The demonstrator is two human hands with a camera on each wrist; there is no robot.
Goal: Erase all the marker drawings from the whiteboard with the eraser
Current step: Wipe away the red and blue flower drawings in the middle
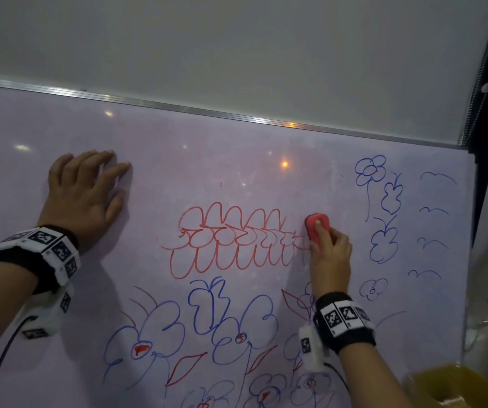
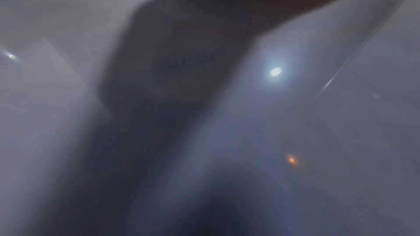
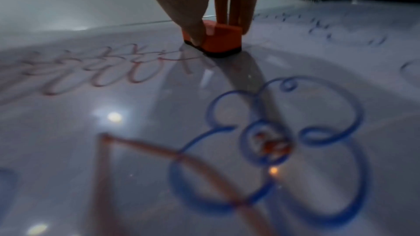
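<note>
The whiteboard [image 1: 237, 160] fills the head view, its upper band wiped to a pale smear. A red looped scribble [image 1: 231, 240] sits mid-board; blue flowers [image 1: 381, 207] run down the right, and blue and red flowers [image 1: 154, 331] cover the bottom. My right hand [image 1: 329, 254] pinches a small red eraser [image 1: 317, 226] with a black felt base, pressed on the board at the scribble's right end. The right wrist view shows the eraser [image 3: 218, 41] between thumb and fingers [image 3: 236, 12], scribble [image 3: 95, 67] to its left. My left hand [image 1: 87, 189] lies flat on the bare upper left.
The board's metal top frame [image 1: 207, 111] runs diagonally under a grey wall. A dark post [image 1: 484, 69] borders the right edge. A yellow bin [image 1: 466, 384] sits at the lower right corner. The left wrist view is blurred, showing only board glare [image 2: 275, 72].
</note>
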